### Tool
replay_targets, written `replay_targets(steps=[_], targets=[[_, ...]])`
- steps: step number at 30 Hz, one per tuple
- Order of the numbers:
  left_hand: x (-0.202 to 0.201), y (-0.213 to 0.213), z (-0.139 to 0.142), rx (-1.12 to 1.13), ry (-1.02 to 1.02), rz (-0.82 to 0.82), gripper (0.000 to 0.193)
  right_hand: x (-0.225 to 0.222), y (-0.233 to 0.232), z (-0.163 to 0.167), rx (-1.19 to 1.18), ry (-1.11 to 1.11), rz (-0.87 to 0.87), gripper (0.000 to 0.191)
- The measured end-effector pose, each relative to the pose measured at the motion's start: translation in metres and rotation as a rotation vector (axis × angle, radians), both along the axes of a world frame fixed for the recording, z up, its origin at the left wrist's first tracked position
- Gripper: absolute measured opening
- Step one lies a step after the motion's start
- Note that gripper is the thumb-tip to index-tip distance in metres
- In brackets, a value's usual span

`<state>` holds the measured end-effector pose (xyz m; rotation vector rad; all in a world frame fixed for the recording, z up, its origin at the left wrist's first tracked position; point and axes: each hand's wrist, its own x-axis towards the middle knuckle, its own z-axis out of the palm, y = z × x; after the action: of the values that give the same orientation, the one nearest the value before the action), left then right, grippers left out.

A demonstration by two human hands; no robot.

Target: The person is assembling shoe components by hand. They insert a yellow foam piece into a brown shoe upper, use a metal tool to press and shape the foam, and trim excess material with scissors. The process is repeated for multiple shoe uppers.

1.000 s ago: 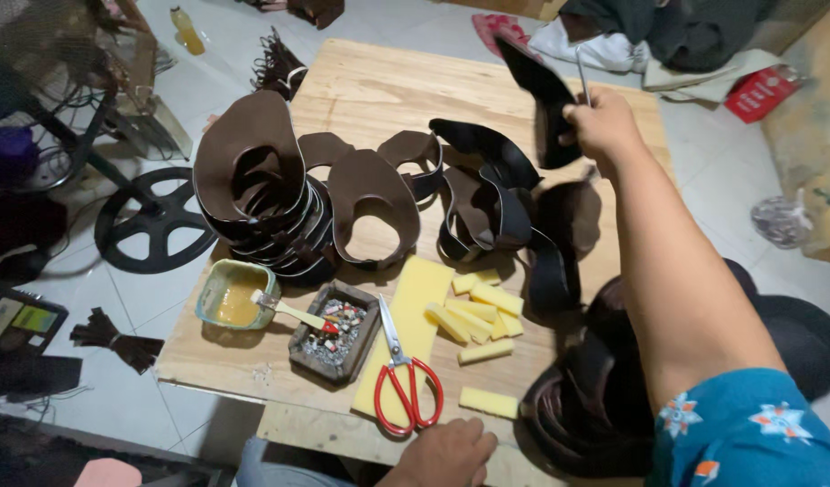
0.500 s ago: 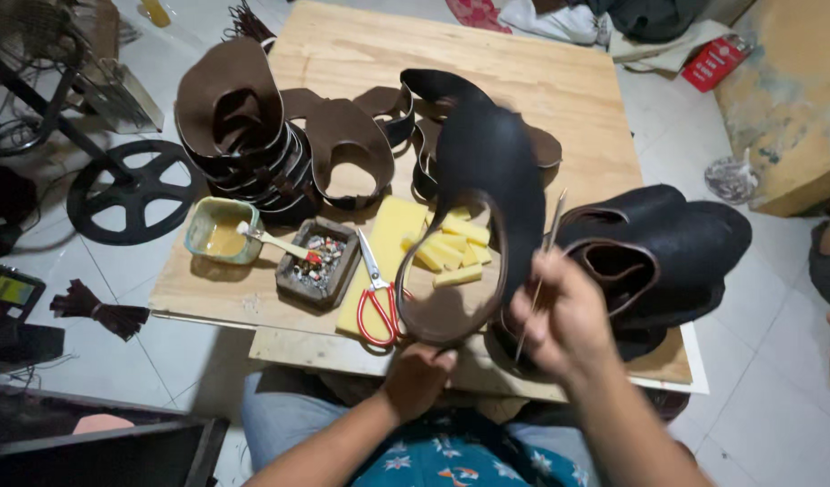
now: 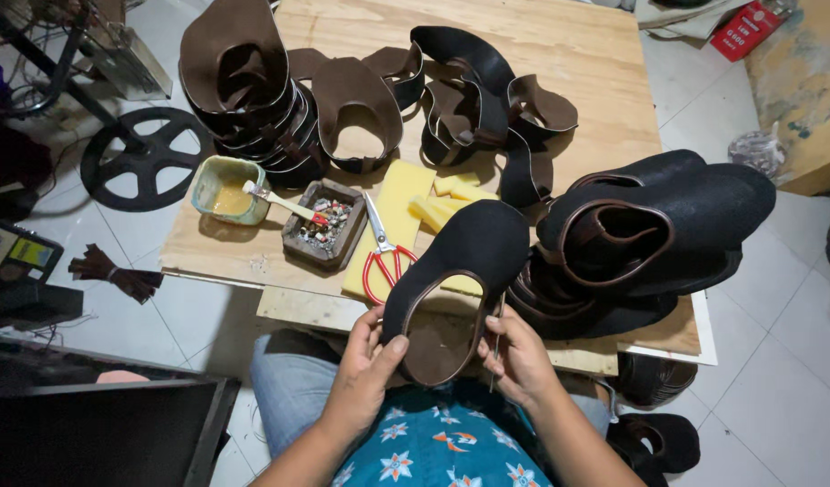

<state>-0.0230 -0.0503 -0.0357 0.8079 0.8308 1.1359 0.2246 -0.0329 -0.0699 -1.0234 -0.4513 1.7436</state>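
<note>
Black shoe upper (image 3: 460, 280) with a brown-edged opening is held at the near edge of the tabletop (image 3: 604, 68), just right of the red-handled scissors (image 3: 383, 257). Left hand (image 3: 365, 374) has its grip closed on the upper's left rim, thumb on top. Right hand (image 3: 518, 356) pinches the right rim and holds a thin tool (image 3: 498, 338). Stacked black uppers (image 3: 658, 234) lie to the right.

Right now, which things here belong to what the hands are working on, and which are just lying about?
In hand:
left hand and right hand on the black shoe upper
thin tool in the right hand

Lying about:
red scissors
glue cup
tray of small bits
stacked uppers
</note>
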Motion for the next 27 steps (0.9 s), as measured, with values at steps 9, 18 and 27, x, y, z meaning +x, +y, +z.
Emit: replay_targets(steps=[9,18,27], targets=[[-0.008,0.006,-0.009,0.034,-0.11,0.014,0.071,-0.002,-0.004,0.012,0.124,-0.212,-0.052,0.019],[-0.015,0.037,-0.012,-0.185,-0.599,-0.188,0.07,-0.025,-0.021,0.062,0.727,-0.902,0.149,0.016],[-0.016,0.026,-0.078,-0.089,-0.333,-0.104,0.046,-0.036,-0.042,0.062,0.735,-0.765,0.224,0.017]])
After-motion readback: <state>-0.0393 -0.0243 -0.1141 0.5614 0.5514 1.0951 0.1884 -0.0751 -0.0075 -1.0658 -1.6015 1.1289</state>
